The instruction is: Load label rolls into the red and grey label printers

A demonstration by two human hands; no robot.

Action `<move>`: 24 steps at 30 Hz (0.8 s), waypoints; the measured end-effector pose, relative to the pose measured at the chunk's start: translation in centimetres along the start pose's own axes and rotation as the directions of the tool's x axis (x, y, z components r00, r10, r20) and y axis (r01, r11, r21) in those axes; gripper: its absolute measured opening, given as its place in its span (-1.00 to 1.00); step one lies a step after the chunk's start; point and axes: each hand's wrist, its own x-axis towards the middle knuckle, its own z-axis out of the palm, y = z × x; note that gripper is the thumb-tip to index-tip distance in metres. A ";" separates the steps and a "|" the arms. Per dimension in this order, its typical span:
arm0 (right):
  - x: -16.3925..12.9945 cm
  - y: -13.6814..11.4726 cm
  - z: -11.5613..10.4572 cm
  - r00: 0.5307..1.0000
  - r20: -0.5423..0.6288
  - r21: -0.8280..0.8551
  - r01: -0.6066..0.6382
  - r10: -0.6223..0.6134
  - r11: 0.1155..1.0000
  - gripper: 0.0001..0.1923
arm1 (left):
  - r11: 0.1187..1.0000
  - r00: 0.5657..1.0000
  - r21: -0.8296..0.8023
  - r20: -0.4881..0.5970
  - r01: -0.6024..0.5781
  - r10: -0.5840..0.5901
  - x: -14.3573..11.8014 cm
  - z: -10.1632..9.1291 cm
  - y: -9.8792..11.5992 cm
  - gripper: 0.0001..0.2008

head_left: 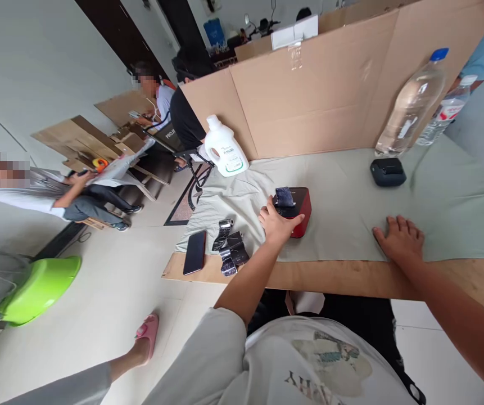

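My left hand (279,225) spans the front of a small red and black mini printer (304,209), fingers at its left side and thumb across its front top edge. A dark printed strip (284,197) stands up from the printer's top. Farther right, my right hand (402,237) lies flat on the cloth near the table's front edge, fingers spread, holding nothing. Left of my left forearm are curled dark printed strips, partly rolled (236,247), and beside them a dark phone (194,252). A small black case (388,172) sits beyond my right hand.
A cardboard partition (317,95) borders the table's far side. A white jug (226,147) stands at the left, a large clear bottle (412,107) and a smaller bottle (446,115) at the right. Other people sit at the left; a pink-slippered foot (146,337) is on the floor.
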 end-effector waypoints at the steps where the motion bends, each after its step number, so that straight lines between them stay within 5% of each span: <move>1: 0.1 0.1 0.1 1.000 -0.004 0.003 0.001 -0.001 1.000 -0.22 | 1.000 1.000 -0.019 -0.014 0.012 -0.013 -1.1 0.6 0.4 0.14; 8: 0.4 0.5 0.8 0.998 -0.067 0.007 0.014 -0.014 1.000 -0.27 | 0.994 0.998 -0.087 -0.007 -0.063 0.063 -6.5 4.0 0.8 0.16; 15: 0.4 -0.1 1.0 0.997 -0.076 0.101 0.009 -0.001 0.995 -0.31 | 0.924 0.945 -0.267 0.109 -0.272 0.309 -8.0 2.3 -4.1 -0.18; 17: 0.1 -1.7 0.7 0.989 -0.125 0.217 0.105 -0.079 0.971 -0.32 | 0.887 0.930 -0.367 0.127 -0.279 0.345 -7.3 1.7 -5.6 -0.26; 19: -0.4 -4.3 0.1 0.939 -0.223 0.346 0.327 -0.261 0.879 -0.27 | 0.855 0.931 -0.465 0.152 -0.228 0.331 -6.3 1.5 -6.7 -0.35; 21: -1.1 -7.2 -0.7 0.834 -0.312 0.430 0.551 -0.455 0.715 -0.14 | 0.825 0.939 -0.544 0.182 -0.152 0.292 -5.4 1.5 -7.3 -0.47; 24: -2.4 -10.9 -1.8 0.713 -0.349 0.501 0.690 -0.607 0.522 0.11 | 0.796 0.952 -0.605 0.230 -0.022 0.201 -4.0 1.7 -7.4 -0.60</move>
